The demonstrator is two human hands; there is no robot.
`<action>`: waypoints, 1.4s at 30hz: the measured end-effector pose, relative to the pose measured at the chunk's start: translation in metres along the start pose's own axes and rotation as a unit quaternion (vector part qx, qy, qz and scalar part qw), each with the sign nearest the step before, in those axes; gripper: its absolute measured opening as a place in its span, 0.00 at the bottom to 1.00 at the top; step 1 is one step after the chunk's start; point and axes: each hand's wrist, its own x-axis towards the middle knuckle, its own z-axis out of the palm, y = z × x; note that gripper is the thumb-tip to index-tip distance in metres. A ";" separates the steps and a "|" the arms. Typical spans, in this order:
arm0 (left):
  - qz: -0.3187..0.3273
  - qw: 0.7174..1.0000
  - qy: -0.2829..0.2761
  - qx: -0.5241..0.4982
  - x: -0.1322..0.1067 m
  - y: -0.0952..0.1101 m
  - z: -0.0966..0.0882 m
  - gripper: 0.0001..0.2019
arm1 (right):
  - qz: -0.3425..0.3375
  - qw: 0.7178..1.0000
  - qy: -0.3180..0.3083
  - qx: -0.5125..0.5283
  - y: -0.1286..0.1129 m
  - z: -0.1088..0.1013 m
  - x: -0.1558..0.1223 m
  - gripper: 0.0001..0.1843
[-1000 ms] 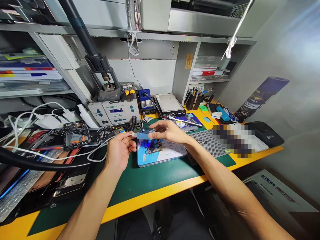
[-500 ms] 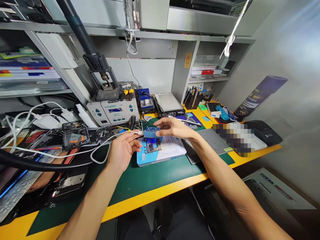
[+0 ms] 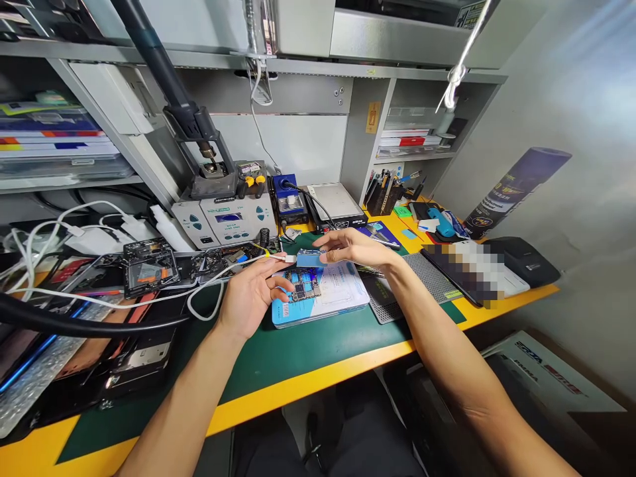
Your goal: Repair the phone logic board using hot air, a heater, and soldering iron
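Note:
My left hand (image 3: 251,295) pinches the white plug of a white cable (image 3: 209,281) at its fingertips. My right hand (image 3: 355,248) grips a small blue device (image 3: 311,258) held just above the bench. The plug meets the left end of the blue device; whether it is seated I cannot tell. Right under both hands lies a blue and white pad (image 3: 322,298) carrying a small circuit board (image 3: 304,286), on the green mat (image 3: 278,358).
A grey soldering station (image 3: 226,222) with a black hose stands behind. Opened phones (image 3: 149,268) and white cables crowd the left. A grey perforated mat (image 3: 422,281), a black device (image 3: 521,262) and a tool holder (image 3: 385,195) sit right. The yellow bench edge (image 3: 308,387) runs in front.
Both hands have moved a little farther from me, with the plug and blue device closing together. The cable loop has shifted with the left hand.

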 end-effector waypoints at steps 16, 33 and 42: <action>-0.020 1.000 0.011 0.011 -0.003 0.001 0.000 0.14 | -0.007 0.985 -0.027 -0.172 -0.026 0.001 -0.020 0.28; 0.113 0.934 0.184 0.284 0.006 -0.017 -0.010 0.06 | 0.007 0.989 -0.012 -0.147 -0.043 0.022 -0.024 0.16; 0.108 0.901 0.183 0.377 0.006 -0.015 -0.014 0.15 | -0.008 0.992 0.004 -0.126 -0.029 0.036 -0.012 0.21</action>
